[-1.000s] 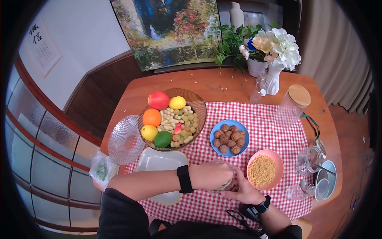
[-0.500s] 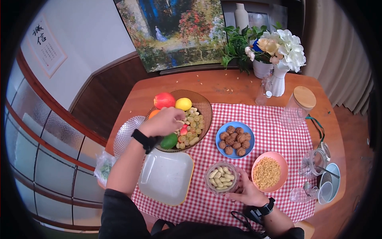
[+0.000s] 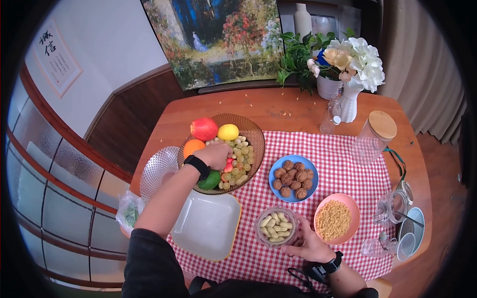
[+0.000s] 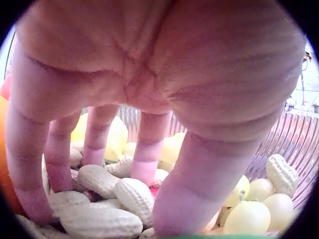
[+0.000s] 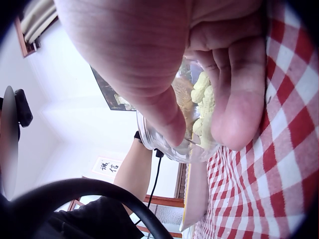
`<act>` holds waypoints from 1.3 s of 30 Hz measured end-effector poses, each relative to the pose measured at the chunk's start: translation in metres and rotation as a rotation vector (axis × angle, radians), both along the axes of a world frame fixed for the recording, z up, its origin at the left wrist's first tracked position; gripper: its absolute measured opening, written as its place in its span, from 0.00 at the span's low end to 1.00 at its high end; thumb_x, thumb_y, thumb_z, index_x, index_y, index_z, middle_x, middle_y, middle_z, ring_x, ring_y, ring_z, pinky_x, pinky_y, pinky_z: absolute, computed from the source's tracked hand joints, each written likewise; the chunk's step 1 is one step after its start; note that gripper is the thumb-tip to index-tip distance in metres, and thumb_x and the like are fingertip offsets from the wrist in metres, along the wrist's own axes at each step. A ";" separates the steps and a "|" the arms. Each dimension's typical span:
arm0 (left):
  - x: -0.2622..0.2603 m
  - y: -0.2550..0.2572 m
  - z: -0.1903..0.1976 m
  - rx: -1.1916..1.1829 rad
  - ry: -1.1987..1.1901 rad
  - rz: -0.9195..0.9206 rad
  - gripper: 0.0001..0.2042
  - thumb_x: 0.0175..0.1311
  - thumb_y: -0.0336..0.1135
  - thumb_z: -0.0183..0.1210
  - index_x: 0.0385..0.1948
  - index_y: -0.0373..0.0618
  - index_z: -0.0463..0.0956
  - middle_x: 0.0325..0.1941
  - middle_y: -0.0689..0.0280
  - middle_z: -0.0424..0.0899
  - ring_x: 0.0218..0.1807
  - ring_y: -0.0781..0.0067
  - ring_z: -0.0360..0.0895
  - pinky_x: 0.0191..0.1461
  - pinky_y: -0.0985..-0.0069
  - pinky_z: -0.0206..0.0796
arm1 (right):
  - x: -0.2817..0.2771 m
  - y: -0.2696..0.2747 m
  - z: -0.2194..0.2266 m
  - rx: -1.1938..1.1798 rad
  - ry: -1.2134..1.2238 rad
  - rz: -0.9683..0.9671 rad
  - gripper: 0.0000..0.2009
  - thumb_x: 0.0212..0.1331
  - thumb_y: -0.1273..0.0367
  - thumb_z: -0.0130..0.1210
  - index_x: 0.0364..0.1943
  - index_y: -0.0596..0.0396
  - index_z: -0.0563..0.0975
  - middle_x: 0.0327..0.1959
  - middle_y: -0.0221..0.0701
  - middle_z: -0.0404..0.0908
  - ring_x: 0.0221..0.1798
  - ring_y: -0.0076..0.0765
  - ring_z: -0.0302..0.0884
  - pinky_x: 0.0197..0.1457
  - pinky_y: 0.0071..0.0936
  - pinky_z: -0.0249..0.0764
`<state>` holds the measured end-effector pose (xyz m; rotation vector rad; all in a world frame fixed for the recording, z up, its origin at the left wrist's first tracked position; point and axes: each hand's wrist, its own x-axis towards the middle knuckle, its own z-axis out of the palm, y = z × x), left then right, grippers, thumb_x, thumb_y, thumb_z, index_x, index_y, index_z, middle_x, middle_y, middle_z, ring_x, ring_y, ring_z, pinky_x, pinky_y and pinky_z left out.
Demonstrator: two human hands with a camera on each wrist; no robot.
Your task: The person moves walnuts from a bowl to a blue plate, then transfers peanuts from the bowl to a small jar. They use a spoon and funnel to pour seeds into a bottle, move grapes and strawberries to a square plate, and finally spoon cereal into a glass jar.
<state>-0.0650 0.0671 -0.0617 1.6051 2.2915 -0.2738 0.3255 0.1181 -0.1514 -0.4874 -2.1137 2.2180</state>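
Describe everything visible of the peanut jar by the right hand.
The jar is round, clear and lidless; glass or plastic, I cannot tell. Unshelled peanuts fill much of it. It stands upright on the checked cloth, between the pale tray and pink bowl. The right hand grips its side.

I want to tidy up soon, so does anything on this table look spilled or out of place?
Yes: small pale and dark crumbs lie scattered on the bare wood of the table, beyond the far edge of the checked cloth. They look spilled, being outside any dish. Nothing else clearly stands out.
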 end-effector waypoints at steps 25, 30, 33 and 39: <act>-0.001 0.010 0.021 -0.264 -0.035 0.084 0.18 0.35 0.28 0.69 0.34 0.39 0.79 0.27 0.60 0.82 0.33 0.65 0.81 0.33 0.69 0.71 | 0.000 0.000 -0.003 0.017 0.066 -0.018 0.49 0.50 0.69 0.67 0.67 0.61 0.40 0.26 0.35 0.80 0.27 0.28 0.80 0.31 0.21 0.75; -0.001 0.000 0.050 -0.123 -0.326 0.397 0.11 0.43 0.23 0.66 0.32 0.37 0.79 0.29 0.60 0.83 0.34 0.71 0.81 0.37 0.77 0.74 | 0.000 0.001 -0.001 0.043 0.043 -0.008 0.49 0.50 0.67 0.67 0.66 0.62 0.40 0.27 0.36 0.81 0.28 0.29 0.81 0.32 0.21 0.76; 0.000 -0.005 0.063 0.012 -0.456 0.430 0.09 0.47 0.22 0.64 0.32 0.37 0.79 0.29 0.61 0.83 0.32 0.74 0.81 0.38 0.80 0.75 | 0.000 0.000 -0.003 0.038 0.036 -0.012 0.48 0.50 0.66 0.67 0.66 0.62 0.41 0.27 0.36 0.82 0.28 0.30 0.81 0.33 0.21 0.76; 0.022 -0.014 0.086 0.157 -0.604 0.245 0.10 0.50 0.23 0.64 0.35 0.36 0.79 0.31 0.66 0.82 0.32 0.78 0.81 0.37 0.81 0.74 | 0.001 0.001 0.000 0.023 -0.015 0.034 0.46 0.52 0.75 0.63 0.67 0.54 0.39 0.42 0.40 0.78 0.35 0.25 0.79 0.31 0.18 0.76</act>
